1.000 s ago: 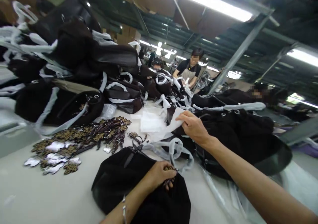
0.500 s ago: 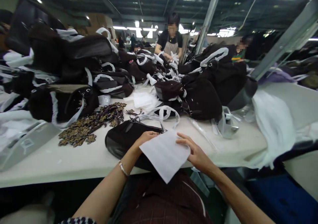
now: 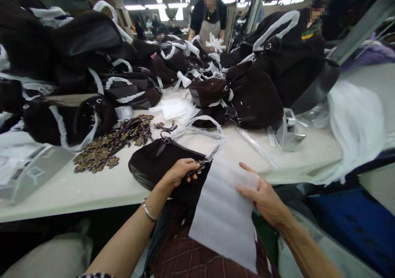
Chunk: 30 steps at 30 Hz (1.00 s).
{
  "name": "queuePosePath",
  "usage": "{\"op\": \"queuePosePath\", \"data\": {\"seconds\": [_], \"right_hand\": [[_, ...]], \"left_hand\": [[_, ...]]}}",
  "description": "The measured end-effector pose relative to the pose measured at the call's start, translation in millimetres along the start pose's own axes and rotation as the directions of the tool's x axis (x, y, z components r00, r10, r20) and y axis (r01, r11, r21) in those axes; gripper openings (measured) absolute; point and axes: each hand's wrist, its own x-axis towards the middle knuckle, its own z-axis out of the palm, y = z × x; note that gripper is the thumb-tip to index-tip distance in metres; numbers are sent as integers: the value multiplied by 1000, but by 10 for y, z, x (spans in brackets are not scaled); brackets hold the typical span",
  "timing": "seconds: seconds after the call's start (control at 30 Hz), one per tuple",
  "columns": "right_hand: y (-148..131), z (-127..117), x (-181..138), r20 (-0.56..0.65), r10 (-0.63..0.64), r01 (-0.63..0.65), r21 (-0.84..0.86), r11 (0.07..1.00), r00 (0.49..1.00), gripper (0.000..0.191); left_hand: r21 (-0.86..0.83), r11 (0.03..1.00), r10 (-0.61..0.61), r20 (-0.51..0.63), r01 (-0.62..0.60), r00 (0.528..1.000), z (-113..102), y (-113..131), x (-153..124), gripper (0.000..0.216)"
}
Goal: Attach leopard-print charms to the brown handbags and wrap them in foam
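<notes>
Head view: your left hand (image 3: 183,172) has its fingers curled on a dark braided charm (image 3: 200,167) with metal fittings, at the right end of a black, soft fabric handbag (image 3: 151,161) on the near side of the cream-white table (image 3: 92,191). Your right hand (image 3: 267,200) grips the right edge of a thin, white rectangular sheet (image 3: 224,214) overlapping the bag's right end. Advised: steady the charm; avoid creasing the sheet's loose near end.

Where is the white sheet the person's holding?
In the head view, the white sheet is in the right hand, low and just right of centre. Its left edge overlaps the black bag, near the left hand.
</notes>
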Motion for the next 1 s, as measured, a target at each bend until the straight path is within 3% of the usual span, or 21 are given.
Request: {"op": "queuePosePath", "data": {"seconds": [0.1,0.17,0.33,0.43,0.57,0.73,0.87,0.93,1.0], "right_hand": [[119,282,-83,119,136,-142,46,989,984,39],[204,540,-89,152,190,-201,57,978,970,23],[414,1106,176,187,344,-385,284,878,920,22],[488,1249,396,103,309,-311,564,765,945,27],[482,1259,524,160,262,-293,726,622,952,23],[395,1185,489,308,160,-342,738,582,938,16],[399,1216,493,258,189,-320,754,574,947,23],[408,1250,517,206,231,-303,770,562,951,24],[407,1278,545,159,270,-288,782,552,950,24]], "left_hand": [[121,993,-14,45,8,999,-51,246,3,28],[280,960,-24,66,4,998,-65,460,23,26],[687,727,-18,48,-20,999,45,983,44,19],[795,607,-50,33,4,998,157,1130,-17,14],[791,611,-50,25,11,998,212,1033,-157,15],[733,677,-20,-69,64,997,151,593,-372,43],[708,703,35,-134,71,990,166,323,-466,65],[763,645,104,-146,45,984,208,277,-501,68],[863,505,219,-138,9,966,244,275,-576,70]]}}
